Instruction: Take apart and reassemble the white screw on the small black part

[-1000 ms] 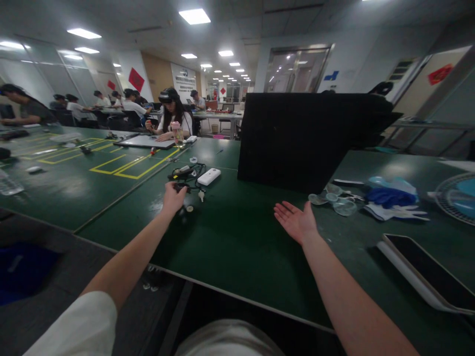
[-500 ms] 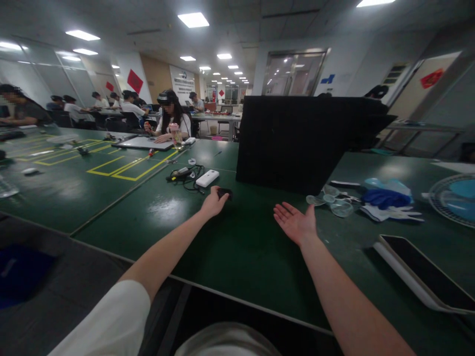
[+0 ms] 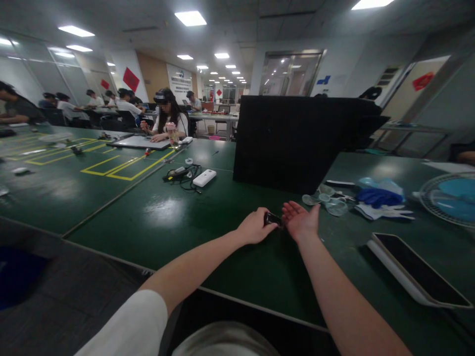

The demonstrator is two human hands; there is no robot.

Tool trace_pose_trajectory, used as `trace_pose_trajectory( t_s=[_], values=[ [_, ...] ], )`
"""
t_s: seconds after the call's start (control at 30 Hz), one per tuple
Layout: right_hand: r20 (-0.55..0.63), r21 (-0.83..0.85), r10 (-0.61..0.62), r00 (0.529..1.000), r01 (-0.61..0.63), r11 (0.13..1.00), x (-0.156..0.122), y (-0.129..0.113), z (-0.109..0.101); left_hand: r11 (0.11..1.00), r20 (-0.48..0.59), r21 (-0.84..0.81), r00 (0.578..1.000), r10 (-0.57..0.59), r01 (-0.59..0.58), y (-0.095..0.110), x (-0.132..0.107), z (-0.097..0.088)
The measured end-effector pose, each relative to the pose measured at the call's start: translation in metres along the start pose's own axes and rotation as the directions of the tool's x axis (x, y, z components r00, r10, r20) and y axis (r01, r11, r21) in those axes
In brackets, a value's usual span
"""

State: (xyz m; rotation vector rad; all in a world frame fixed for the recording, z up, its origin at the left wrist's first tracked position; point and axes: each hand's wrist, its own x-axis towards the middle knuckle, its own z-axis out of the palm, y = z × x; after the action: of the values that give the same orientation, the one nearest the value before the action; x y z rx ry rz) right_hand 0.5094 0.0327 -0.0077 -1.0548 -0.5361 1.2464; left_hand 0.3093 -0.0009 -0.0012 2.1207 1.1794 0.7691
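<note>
My left hand (image 3: 255, 226) is closed round a small dark, glossy object (image 3: 273, 219), which I cannot identify. It is held over the green table (image 3: 156, 212), close beside the fingertips of my right hand (image 3: 301, 221). That right hand is open and palm up, its fingers stretched out and nothing lying on the palm. Whether the dark object touches the right fingers I cannot tell. Just beyond the right hand lie clear plastic scoop-like pieces (image 3: 336, 207).
A large black panel (image 3: 285, 143) stands ahead. On the right are gloves (image 3: 382, 198), a round fan (image 3: 452, 198) and a dark-screened device (image 3: 419, 269). A white box (image 3: 205, 178) and black cables (image 3: 181, 174) lie left. Across the table, a person (image 3: 168, 118) works.
My left hand has moved right and toward me, carrying the dark object from near the white box to beside my right hand. The right hand stays open, palm up.
</note>
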Motion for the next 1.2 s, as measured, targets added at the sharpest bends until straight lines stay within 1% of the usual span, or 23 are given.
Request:
trace_pose_trajectory(
  t_s=[0.07,0.1,0.13,0.17,0.2,0.23,0.27,0.3,0.33,0.37,0.4,0.43,0.47,0.53,0.63,0.8,0.9,1.0,1.1,1.2],
  values=[
    [-0.009,-0.165,-0.064,0.998,0.062,0.984,-0.006,0.001,0.007,0.994,-0.037,-0.108,0.999,0.029,-0.033,-0.001,-0.003,-0.01],
    [0.011,-0.294,-0.127,0.992,0.125,0.948,-0.01,0.001,0.011,0.986,-0.064,-0.163,0.998,0.028,-0.039,-0.003,-0.004,-0.017],
    [0.065,-0.444,-0.199,0.978,0.207,0.872,-0.016,0.001,0.015,0.977,-0.103,-0.21,0.995,0.017,-0.038,-0.007,-0.006,-0.025],
    [0.166,-0.591,-0.261,0.951,0.308,0.746,-0.024,0.002,0.02,0.968,-0.154,-0.246,0.988,0.0,-0.039,-0.013,-0.008,-0.033],
    [0.309,-0.709,-0.28,0.909,0.416,0.57,-0.032,0.003,0.026,0.962,-0.212,-0.269,0.977,-0.018,-0.04,-0.021,-0.011,-0.041],
    [0.463,-0.758,-0.245,0.852,0.524,0.388,-0.041,0.005,0.032,0.96,-0.274,-0.276,0.961,-0.04,-0.039,-0.03,-0.015,-0.05],
    [0.61,-0.739,-0.165,0.775,0.632,0.234,-0.05,0.006,0.038,0.961,-0.323,-0.275,0.945,-0.056,-0.037,-0.04,-0.02,-0.058],
    [0.711,-0.686,-0.105,0.695,0.719,0.112,-0.059,0.008,0.044,0.962,-0.352,-0.27,0.933,-0.075,-0.025,-0.051,-0.025,-0.066],
    [0.772,-0.634,-0.054,0.634,0.773,0.015,-0.067,0.011,0.05,0.964,-0.359,-0.267,0.928,-0.103,0.004,-0.061,-0.031,-0.073],
    [0.801,-0.598,0.006,0.599,0.799,-0.061,-0.073,0.013,0.055,0.962,-0.345,-0.27,0.929,-0.134,0.038,-0.071,-0.037,-0.079],
    [0.817,-0.567,0.048,0.575,0.815,-0.118,-0.078,0.015,0.058,0.959,-0.322,-0.273,0.932,-0.164,0.074,-0.08,-0.042,-0.084],
    [0.822,-0.547,0.081,0.563,0.822,-0.16,-0.08,0.017,0.06,0.956,-0.295,-0.273,0.937,-0.189,0.107,-0.087,-0.046,-0.088],
    [0.823,-0.533,0.109,0.558,0.824,-0.19,-0.082,0.018,0.062,0.954,-0.27,-0.268,0.941,-0.205,0.131,-0.092,-0.05,-0.09],
    [0.822,-0.517,0.142,0.552,0.827,-0.22,-0.081,0.02,0.062,0.961,-0.242,-0.235,0.948,-0.205,0.148,-0.094,-0.054,-0.093],
    [0.82,-0.504,0.159,0.55,0.825,-0.255,-0.077,0.021,0.062,0.98,-0.234,-0.137,0.957,-0.171,0.142,-0.087,-0.055,-0.092],
    [0.841,-0.477,0.112,0.53,0.823,-0.309,-0.073,0.027,0.072,0.986,-0.179,-0.026,0.97,-0.164,0.162,-0.074,-0.057,-0.088],
    [0.831,-0.498,0.087,0.549,0.805,-0.324,-0.071,0.032,0.079,0.987,-0.179,0.024,0.972,-0.154,0.161,-0.072,-0.058,-0.087],
    [0.823,-0.51,0.07,0.564,0.787,-0.347,-0.068,0.035,0.081,0.984,-0.184,0.056,0.971,-0.154,0.167,-0.07,-0.06,-0.088],
    [0.823,-0.523,0.035,0.567,0.78,-0.343,-0.068,0.033,0.079,0.982,-0.175,0.078,0.972,-0.155,0.171,-0.066,-0.06,-0.088],
    [0.809,-0.573,-0.048,0.585,0.769,-0.285,-0.073,0.028,0.077,0.976,-0.169,0.106,0.97,-0.172,0.192,-0.062,-0.061,-0.087]
  ],
)
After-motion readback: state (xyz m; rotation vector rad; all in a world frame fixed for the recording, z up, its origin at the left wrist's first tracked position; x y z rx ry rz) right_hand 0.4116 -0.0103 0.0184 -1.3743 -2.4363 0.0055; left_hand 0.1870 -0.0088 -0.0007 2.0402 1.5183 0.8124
